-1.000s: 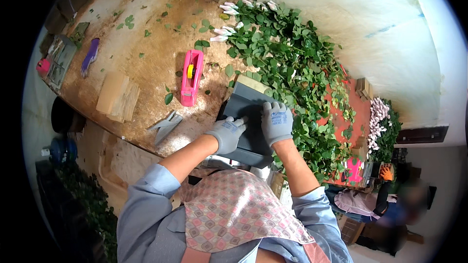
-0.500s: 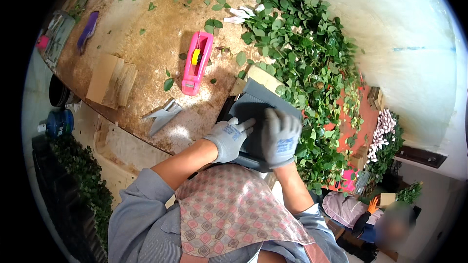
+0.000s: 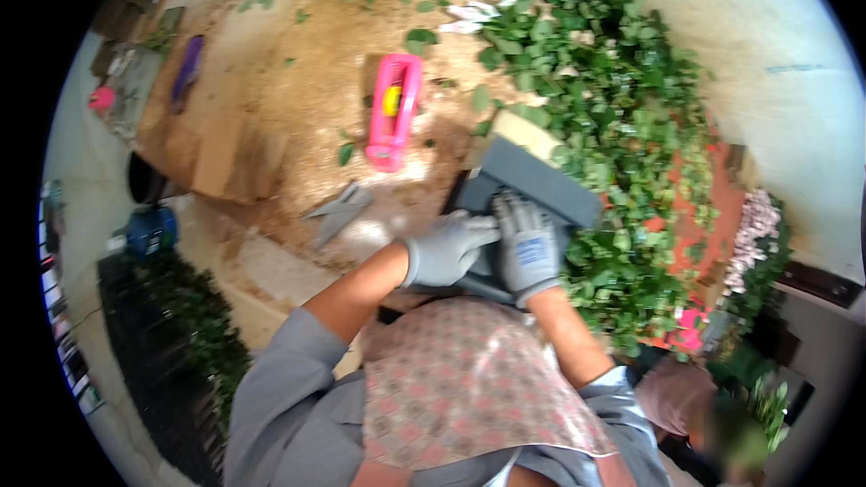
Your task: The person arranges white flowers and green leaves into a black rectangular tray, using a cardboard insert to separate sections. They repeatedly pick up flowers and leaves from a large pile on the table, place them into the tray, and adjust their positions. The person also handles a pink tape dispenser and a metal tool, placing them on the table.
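A dark grey panelled thing (image 3: 544, 182), its exact kind unclear, lies at the table's near edge in front of me. My right hand (image 3: 528, 248), in a grey glove, rests on it with the fingers stretched forward. My left hand (image 3: 448, 249), gloved alike, lies over its left part, fingers extended towards the right hand and their tips close to it. Neither hand visibly holds anything. Just beyond the dark thing is a pale yellowish block (image 3: 526, 135). Left of my hands lies a grey metal piece (image 3: 341, 209), with a pink tape dispenser (image 3: 394, 113) farther off.
Leafy stems (image 3: 586, 99) with white-wrapped heads pile up along the right. Cardboard pieces (image 3: 221, 158) and a purple object (image 3: 187, 72) sit on the brown table (image 3: 298, 81) at left. A blue water bottle (image 3: 152, 233) stands below its edge. Another person (image 3: 677, 397) is at lower right.
The view has shifted, so the table's things appear farther right. My right hand, raised and blurred before, now lies flat on the dark thing. My left hand's fingers have come close to it.
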`<control>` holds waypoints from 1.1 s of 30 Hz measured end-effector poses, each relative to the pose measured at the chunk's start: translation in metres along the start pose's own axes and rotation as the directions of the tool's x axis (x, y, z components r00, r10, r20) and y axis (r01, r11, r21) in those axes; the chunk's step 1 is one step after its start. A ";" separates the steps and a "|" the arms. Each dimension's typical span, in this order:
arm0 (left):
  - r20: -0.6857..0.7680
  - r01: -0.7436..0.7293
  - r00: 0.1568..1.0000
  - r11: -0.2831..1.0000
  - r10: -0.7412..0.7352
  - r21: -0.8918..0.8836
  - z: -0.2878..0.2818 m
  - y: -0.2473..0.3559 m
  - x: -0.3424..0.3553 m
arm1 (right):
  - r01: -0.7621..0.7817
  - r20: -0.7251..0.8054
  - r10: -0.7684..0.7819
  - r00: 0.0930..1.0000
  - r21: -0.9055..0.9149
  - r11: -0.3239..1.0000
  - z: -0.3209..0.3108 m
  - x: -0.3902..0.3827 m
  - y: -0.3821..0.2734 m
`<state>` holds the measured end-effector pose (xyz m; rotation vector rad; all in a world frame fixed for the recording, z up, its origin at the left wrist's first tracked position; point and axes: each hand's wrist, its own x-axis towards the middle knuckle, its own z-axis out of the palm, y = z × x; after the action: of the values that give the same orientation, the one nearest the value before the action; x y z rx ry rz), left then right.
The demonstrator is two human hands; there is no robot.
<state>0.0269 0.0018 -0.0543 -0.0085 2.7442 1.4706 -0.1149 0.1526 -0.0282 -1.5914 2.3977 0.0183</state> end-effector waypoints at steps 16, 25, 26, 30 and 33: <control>-0.798 0.956 0.292 0.128 -0.527 0.265 -0.217 -0.076 -0.196 | 0.057 -0.270 -0.055 0.961 -0.003 0.998 0.004 -0.002 -0.003; -0.721 0.981 0.181 0.072 -0.669 0.179 -0.227 -0.054 -0.194 | 0.029 -0.227 -0.029 0.974 -0.004 1.000 0.003 -0.005 0.000; -0.737 0.980 0.192 0.090 -0.648 0.176 -0.228 -0.047 -0.193 | 0.029 -0.231 -0.029 0.973 -0.003 1.000 0.003 -0.005 0.000; -0.805 0.949 0.265 0.291 -0.531 0.120 -0.234 -0.040 -0.212 | 0.029 -0.233 -0.027 0.972 0.005 1.000 0.002 -0.007 -0.004; -0.896 0.889 0.316 0.427 -0.310 0.166 -0.242 -0.047 -0.231 | 0.047 -0.251 -0.036 0.967 0.041 0.998 0.005 -0.005 -0.004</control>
<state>0.2529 -0.2275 0.0470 -1.9525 2.8679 0.1223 -0.1088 0.1565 -0.0312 -1.7121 2.5267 -0.2604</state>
